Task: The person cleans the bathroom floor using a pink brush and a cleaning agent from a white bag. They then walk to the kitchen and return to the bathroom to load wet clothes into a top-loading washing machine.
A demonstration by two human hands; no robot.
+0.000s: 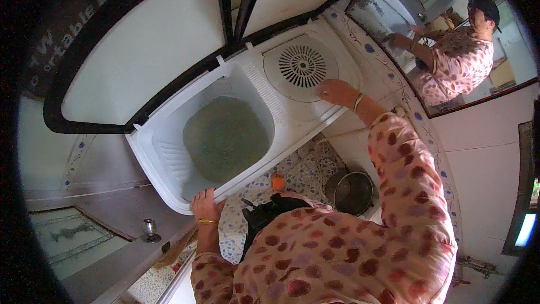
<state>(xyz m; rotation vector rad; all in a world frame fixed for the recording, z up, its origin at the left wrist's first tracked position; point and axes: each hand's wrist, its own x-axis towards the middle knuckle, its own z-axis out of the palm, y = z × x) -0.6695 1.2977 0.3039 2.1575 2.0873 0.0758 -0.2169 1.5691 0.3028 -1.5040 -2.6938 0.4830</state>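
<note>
A white twin-tub washing machine [315,138] stands before me with its lids raised. Cloudy grey-green water [228,138] fills the lower part of the wash tub [171,129] on the left. My left hand [206,205] is at the machine's near-left rim, fingers bent over the edge. On the right is the spin side, with a round white cover [275,79] that has dark radial slots. Over the near-right edge of that cover reaches my right hand [336,92], fingers pointing left; nothing shows in it. Whether it presses on the cover is hard to tell.
Raised dark-framed lids [140,50] stand behind the machine. A mirror [450,45] hangs on the tiled wall at right. A dark round basket [353,192] and an orange object [278,182] are on the patterned floor. A small metal cup [149,226] stands on the left ledge.
</note>
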